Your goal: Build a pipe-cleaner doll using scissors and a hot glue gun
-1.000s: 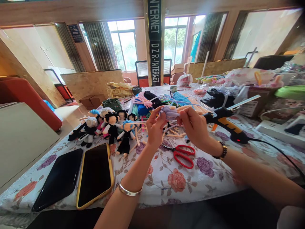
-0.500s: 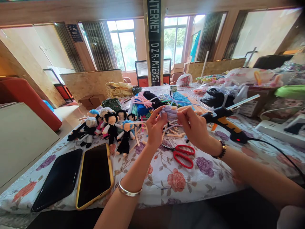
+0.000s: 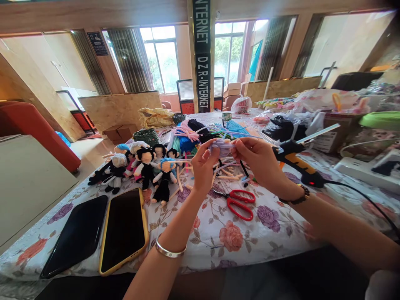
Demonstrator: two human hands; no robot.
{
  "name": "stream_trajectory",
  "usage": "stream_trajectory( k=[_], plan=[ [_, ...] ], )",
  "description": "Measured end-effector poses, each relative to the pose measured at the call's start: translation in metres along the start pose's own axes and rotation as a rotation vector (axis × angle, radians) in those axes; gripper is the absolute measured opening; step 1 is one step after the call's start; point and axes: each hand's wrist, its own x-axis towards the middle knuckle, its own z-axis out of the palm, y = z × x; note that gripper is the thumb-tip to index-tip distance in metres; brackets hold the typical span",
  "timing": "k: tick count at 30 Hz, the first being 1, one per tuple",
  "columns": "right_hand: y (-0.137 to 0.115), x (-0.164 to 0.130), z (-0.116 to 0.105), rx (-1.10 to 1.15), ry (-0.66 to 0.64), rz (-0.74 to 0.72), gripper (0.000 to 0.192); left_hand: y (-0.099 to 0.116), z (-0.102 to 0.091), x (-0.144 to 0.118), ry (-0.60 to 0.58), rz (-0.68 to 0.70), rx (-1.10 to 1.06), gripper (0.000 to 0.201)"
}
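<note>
Between the fingertips of my left hand [image 3: 203,166] is a lavender bundle of fuzzy pipe cleaners [image 3: 221,147], raised over the table. My right hand [image 3: 261,166] pinches a lavender strand at the bundle's right side between thumb and forefinger. Below both hands lie scissors [image 3: 230,196] with red handles. A black and orange glue gun [image 3: 296,163], its red light lit, rests just right of my right hand. Short peach-coloured pipe cleaner pieces [image 3: 229,178] are scattered behind the hands, partly hidden by them.
Several pipe cleaner dolls [image 3: 146,166] stand together at the left. In front lie a dark phone-like slab [image 3: 76,233] and a yellow-cased phone [image 3: 125,229]. Pipe cleaner bundles [image 3: 187,133] are heaped behind. A white power strip [image 3: 359,168] and the glue gun's black cord [image 3: 359,189] occupy the right.
My right hand has shifted slightly right and turned, now drawing a lavender strand out from the bundle. The bundle has rotated a little in my left hand, which stays in place.
</note>
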Motion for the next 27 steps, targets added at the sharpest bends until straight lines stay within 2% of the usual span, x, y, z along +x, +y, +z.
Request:
stream_trajectory(
  k=[3,6,13,16,20,24,27],
  plan=[
    [0.002,0.0,-0.001,0.106,-0.035,0.104,0.025,-0.003,-0.002,0.0,-0.023,0.024,0.066,0.031],
    [0.004,-0.001,-0.002,0.141,-0.047,0.14,0.024,-0.005,-0.004,0.001,-0.036,0.043,0.123,0.028],
    [-0.004,-0.001,0.0,0.13,-0.004,-0.006,0.025,-0.002,-0.001,0.001,-0.033,-0.031,0.017,0.035],
    [-0.01,-0.002,-0.001,0.029,-0.027,-0.055,0.028,0.0,0.0,0.001,-0.022,-0.064,-0.007,0.037],
    [-0.011,-0.003,-0.003,-0.252,-0.056,-0.13,0.034,0.001,-0.001,0.0,-0.034,-0.087,-0.003,0.038],
    [-0.01,-0.004,-0.006,-0.472,-0.128,-0.23,0.03,0.002,-0.002,0.0,-0.061,-0.093,0.001,0.038],
    [-0.01,-0.003,-0.008,-0.595,-0.063,-0.306,0.022,0.002,-0.002,0.0,-0.065,-0.095,-0.003,0.038]
  ],
)
